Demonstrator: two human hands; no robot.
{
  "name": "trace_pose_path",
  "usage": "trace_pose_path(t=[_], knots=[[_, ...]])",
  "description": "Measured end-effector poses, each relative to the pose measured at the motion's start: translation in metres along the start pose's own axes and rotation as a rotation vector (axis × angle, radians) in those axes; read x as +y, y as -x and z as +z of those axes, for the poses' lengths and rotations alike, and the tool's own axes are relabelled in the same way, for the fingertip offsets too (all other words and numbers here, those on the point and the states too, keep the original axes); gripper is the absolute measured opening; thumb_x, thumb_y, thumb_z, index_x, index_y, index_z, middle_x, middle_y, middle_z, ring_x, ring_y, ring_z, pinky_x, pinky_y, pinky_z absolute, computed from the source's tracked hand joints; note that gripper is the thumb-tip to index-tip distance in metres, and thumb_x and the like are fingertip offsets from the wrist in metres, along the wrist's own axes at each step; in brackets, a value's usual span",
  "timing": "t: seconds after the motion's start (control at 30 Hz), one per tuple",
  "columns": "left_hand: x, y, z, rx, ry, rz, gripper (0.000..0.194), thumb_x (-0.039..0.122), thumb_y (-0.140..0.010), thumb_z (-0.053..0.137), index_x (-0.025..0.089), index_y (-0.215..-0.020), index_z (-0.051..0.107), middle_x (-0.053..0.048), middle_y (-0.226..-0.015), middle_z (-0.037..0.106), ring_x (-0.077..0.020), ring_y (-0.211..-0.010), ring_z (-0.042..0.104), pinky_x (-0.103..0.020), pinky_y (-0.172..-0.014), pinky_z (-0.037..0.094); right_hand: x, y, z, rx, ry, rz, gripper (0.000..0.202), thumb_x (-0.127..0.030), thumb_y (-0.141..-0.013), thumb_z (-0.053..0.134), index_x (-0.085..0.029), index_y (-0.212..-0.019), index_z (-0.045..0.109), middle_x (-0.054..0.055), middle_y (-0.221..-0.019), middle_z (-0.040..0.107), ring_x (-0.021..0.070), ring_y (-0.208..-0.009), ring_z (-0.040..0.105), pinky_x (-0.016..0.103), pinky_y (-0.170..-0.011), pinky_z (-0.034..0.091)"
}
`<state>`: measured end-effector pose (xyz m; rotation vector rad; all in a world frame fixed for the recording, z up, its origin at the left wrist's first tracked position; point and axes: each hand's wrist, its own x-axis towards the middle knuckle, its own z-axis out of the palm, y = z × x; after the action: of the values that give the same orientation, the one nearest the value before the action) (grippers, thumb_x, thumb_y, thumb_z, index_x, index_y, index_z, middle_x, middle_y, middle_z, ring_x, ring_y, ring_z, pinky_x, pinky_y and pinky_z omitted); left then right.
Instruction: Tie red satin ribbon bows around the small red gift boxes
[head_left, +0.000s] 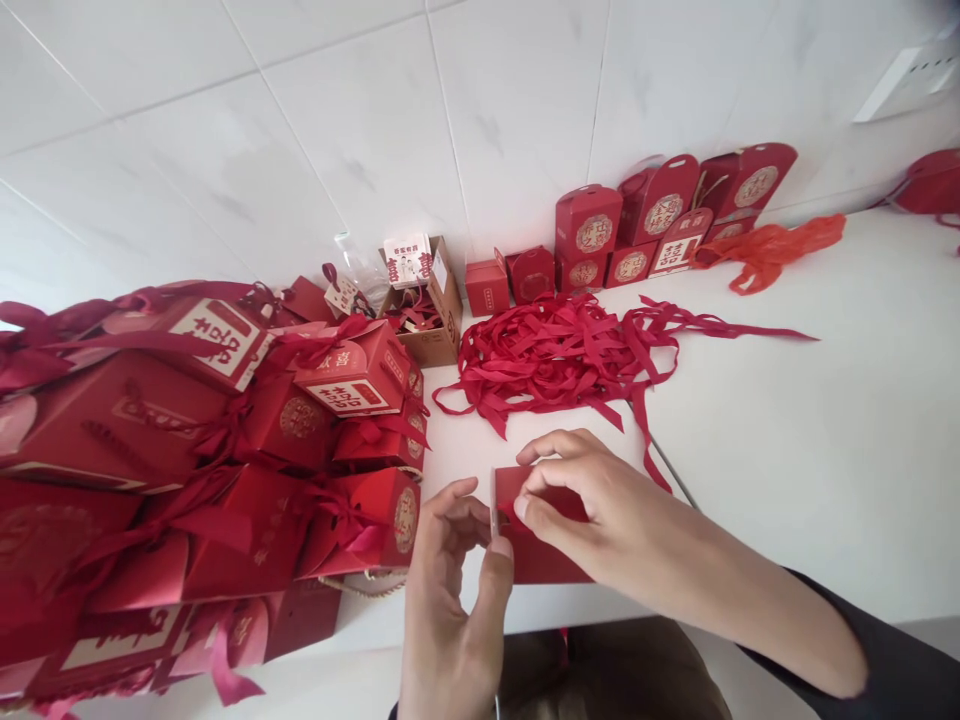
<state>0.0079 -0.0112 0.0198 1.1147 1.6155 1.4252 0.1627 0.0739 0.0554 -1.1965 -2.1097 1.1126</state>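
Observation:
A small red box [551, 555] lies near the table's front edge, between my hands. My left hand [461, 590] is at its left side, with the thumb and fingertips closed on a thin pale upright edge of the box. From the right, my right hand [577, 495] reaches over the box, its thumb and index finger pinched together above the top. What that pinch holds is too small to make out. Just behind the box is a large tangled heap of red ribbons [547, 350], with one strand hanging down toward my right wrist.
Red gift boxes [262, 520] with bows are piled high on the left. A cardboard box [442, 335] stands by the tiled wall, beside a row of red boxes [589, 235]. An orange-red plastic bag [780, 250] lies at the back right.

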Motion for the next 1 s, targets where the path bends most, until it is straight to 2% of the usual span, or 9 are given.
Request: trace_pose_path(t=[0.2, 0.4, 0.5, 0.57, 0.67, 0.77, 0.83, 0.9, 1.0], knots=[[-0.010, -0.002, -0.006, -0.084, -0.021, 0.055, 0.033, 0.038, -0.098, 0.061, 0.024, -0.128, 0.058, -0.006, -0.102, 0.062, -0.0180, -0.096, 0.067, -0.028, -0.086, 0.057, -0.005, -0.004, -0.001, -0.021, 0.010, 0.023, 0.023, -0.036, -0.095, 0.061, -0.024, -0.078, 0.069, 0.008, -0.123, 0.068, 0.0299, -0.117, 0.063, 0.045, -0.102, 0.049], [-0.012, 0.002, 0.002, 0.011, 0.015, 0.001, 0.040, 0.049, -0.097, 0.062, 0.025, -0.128, 0.060, -0.006, -0.104, 0.064, -0.0189, -0.098, 0.065, -0.028, -0.088, 0.055, -0.007, -0.009, 0.000, -0.075, 0.031, 0.057, 0.023, -0.038, -0.094, 0.058, -0.024, -0.080, 0.070, 0.009, -0.128, 0.065, 0.0317, -0.125, 0.058, 0.048, -0.106, 0.047], [-0.006, -0.002, 0.004, 0.048, 0.070, -0.090, 0.036, 0.052, -0.097, 0.060, 0.022, -0.116, 0.067, -0.007, -0.104, 0.068, -0.0196, -0.097, 0.066, -0.028, -0.087, 0.054, -0.005, -0.011, 0.002, -0.082, 0.028, 0.066, 0.026, -0.041, -0.095, 0.056, -0.025, -0.084, 0.072, 0.009, -0.129, 0.064, 0.0322, -0.125, 0.058, 0.049, -0.108, 0.045], [-0.002, -0.007, 0.003, 0.046, 0.107, -0.138, 0.032, 0.052, -0.095, 0.064, 0.021, -0.102, 0.068, -0.005, -0.095, 0.068, -0.0183, -0.090, 0.065, -0.026, -0.083, 0.053, -0.004, -0.011, 0.003, -0.089, 0.026, 0.060, 0.028, -0.044, -0.095, 0.056, -0.025, -0.082, 0.072, 0.010, -0.127, 0.064, 0.0329, -0.125, 0.058, 0.049, -0.108, 0.045], [0.001, -0.015, 0.001, -0.004, 0.145, -0.140, 0.033, 0.052, -0.091, 0.069, 0.019, -0.087, 0.065, -0.001, -0.079, 0.062, -0.0151, -0.077, 0.058, -0.023, -0.074, 0.050, -0.001, -0.011, 0.006, -0.080, 0.018, 0.045, 0.031, -0.047, -0.095, 0.054, -0.026, -0.080, 0.072, 0.010, -0.126, 0.065, 0.0339, -0.126, 0.056, 0.050, -0.108, 0.044], [-0.002, -0.018, 0.002, -0.064, 0.134, -0.117, 0.038, 0.055, -0.092, 0.067, 0.018, -0.084, 0.062, 0.000, -0.076, 0.057, -0.0137, -0.073, 0.053, -0.022, -0.069, 0.047, 0.005, -0.011, 0.008, -0.087, 0.020, 0.028, 0.035, -0.050, -0.097, 0.051, -0.026, -0.083, 0.073, 0.011, -0.124, 0.065, 0.0348, -0.127, 0.056, 0.053, -0.108, 0.044], [-0.004, -0.016, 0.004, -0.009, 0.138, -0.112, 0.040, 0.057, -0.094, 0.063, 0.019, -0.085, 0.061, 0.000, -0.075, 0.055, -0.0132, -0.072, 0.052, -0.022, -0.069, 0.046, 0.013, -0.008, 0.008, -0.082, 0.034, 0.002, 0.035, -0.054, -0.098, 0.051, -0.026, -0.097, 0.073, 0.012, -0.125, 0.064, 0.0345, -0.125, 0.057, 0.054, -0.108, 0.045], [-0.004, -0.013, 0.003, 0.114, 0.166, -0.107, 0.040, 0.058, -0.095, 0.061, 0.019, -0.086, 0.060, 0.001, -0.074, 0.054, -0.0129, -0.070, 0.054, -0.023, -0.069, 0.048, 0.023, -0.005, 0.007, -0.056, 0.075, -0.051, 0.036, -0.056, -0.098, 0.054, -0.027, -0.115, 0.069, 0.012, -0.128, 0.064, 0.0336, -0.124, 0.058, 0.054, -0.107, 0.047], [0.005, -0.011, -0.006, 0.285, 0.219, -0.055, 0.035, 0.055, -0.096, 0.061, 0.020, -0.090, 0.059, 0.001, -0.069, 0.058, -0.0125, -0.063, 0.058, -0.022, -0.062, 0.051, 0.041, 0.001, 0.005, -0.030, 0.172, -0.160, 0.037, -0.056, -0.096, 0.062, -0.030, -0.122, 0.067, 0.011, -0.131, 0.064, 0.0335, -0.122, 0.061, 0.050, -0.101, 0.054]])
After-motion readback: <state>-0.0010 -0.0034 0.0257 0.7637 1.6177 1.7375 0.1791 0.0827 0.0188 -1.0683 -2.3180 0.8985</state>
